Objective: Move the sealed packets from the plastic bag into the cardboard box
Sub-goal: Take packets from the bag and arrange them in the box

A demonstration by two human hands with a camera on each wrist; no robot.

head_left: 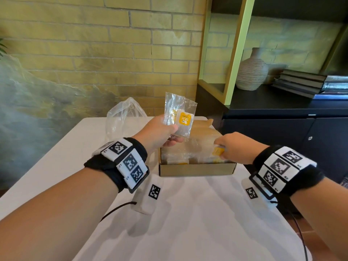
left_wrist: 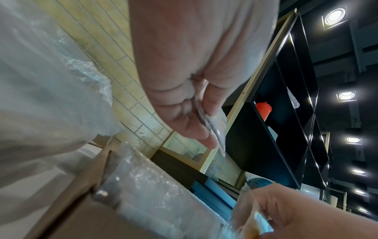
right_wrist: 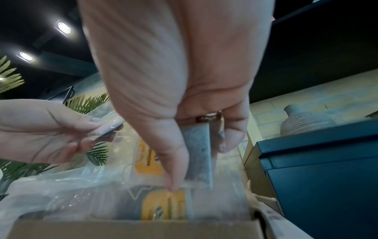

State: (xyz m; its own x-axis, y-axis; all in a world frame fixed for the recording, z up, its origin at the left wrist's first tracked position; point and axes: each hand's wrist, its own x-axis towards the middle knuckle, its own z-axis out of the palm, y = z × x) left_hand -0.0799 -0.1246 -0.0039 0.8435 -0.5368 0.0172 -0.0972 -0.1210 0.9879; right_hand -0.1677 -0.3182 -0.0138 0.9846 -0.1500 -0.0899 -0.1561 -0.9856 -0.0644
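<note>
An open cardboard box [head_left: 195, 169] sits mid-table, with several clear sealed packets with yellow labels [right_wrist: 163, 205] standing inside. My left hand [head_left: 165, 132] holds upright, above the box's far left corner, a couple of clear packets [head_left: 179, 114]; their edge [left_wrist: 216, 129] shows between thumb and fingers. My right hand [head_left: 224, 147] reaches into the box's right side and pinches one packet [right_wrist: 199, 155] edge-on between thumb and fingers. A crumpled clear plastic bag [head_left: 124, 115] stands behind my left hand at the table's back.
The white table [head_left: 188, 223] carries two small white tagged blocks [head_left: 153, 193] near my wrists, with cables trailing. To the right stands a dark cabinet [head_left: 282, 129] with a ribbed vase [head_left: 251, 70] and stacked books [head_left: 301, 82]. A brick wall rises behind.
</note>
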